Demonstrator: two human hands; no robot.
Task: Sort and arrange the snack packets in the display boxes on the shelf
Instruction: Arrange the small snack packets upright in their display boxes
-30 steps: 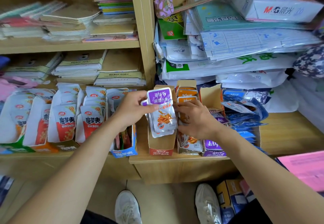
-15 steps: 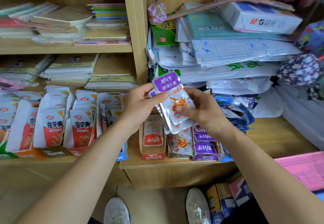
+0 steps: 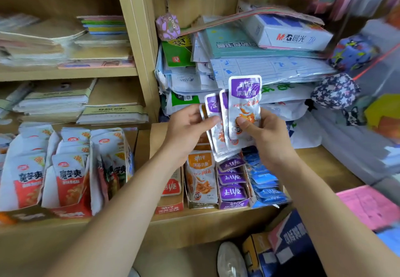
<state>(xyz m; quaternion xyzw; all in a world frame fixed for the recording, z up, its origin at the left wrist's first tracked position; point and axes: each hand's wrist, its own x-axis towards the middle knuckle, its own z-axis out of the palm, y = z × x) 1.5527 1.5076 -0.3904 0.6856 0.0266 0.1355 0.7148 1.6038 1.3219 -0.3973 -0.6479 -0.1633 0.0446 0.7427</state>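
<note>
Hands raised close together, both clamped on packets. Left hand (image 3: 186, 129) pinches fan of purple-topped packets (image 3: 213, 108). Right hand (image 3: 266, 138) pinches front purple packet (image 3: 244, 103), which overlaps fan. Below hands on shelf (image 3: 313, 168), row of display boxes: red-orange box (image 3: 170, 207), contents mostly hidden by left forearm; orange packets (image 3: 201, 181); purple packets (image 3: 232, 190); blue packets (image 3: 267, 188). Left of left forearm: boxes of upright white-and-red packets (image 3: 69, 179).
</note>
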